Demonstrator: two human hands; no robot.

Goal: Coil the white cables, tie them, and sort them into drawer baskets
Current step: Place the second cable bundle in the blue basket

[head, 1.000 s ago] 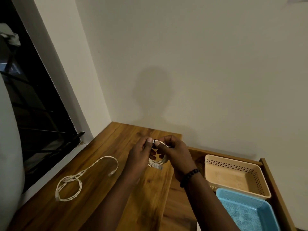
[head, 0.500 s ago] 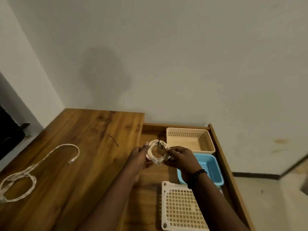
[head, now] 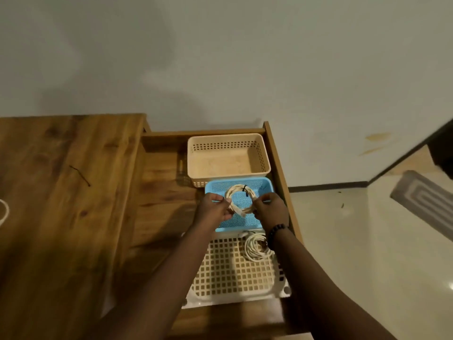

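A coiled white cable point(head: 239, 191), bound with a black tie at its top, hangs over the blue basket point(head: 263, 185) in the open drawer. My left hand point(head: 214, 211) pinches its left side and my right hand point(head: 269, 211) pinches its right side. Behind the blue basket stands an empty beige basket point(head: 228, 155). In front lies a white lattice basket point(head: 230, 273) holding another coiled white cable point(head: 256, 246). At the far left edge of the wooden tabletop a bit of a loose white cable point(head: 3, 212) shows.
A thin black tie point(head: 81, 175) lies on the wooden tabletop point(head: 61, 217). The drawer's wooden side point(head: 279, 168) runs along the right of the baskets. Beyond it is pale floor, with a grey ribbed mat point(head: 426, 202) at the right. A plain wall stands behind.
Both hands carried the tied coil right and away from the tabletop, to above the blue basket. The view swung right and down, so the loose cable is nearly out of frame.
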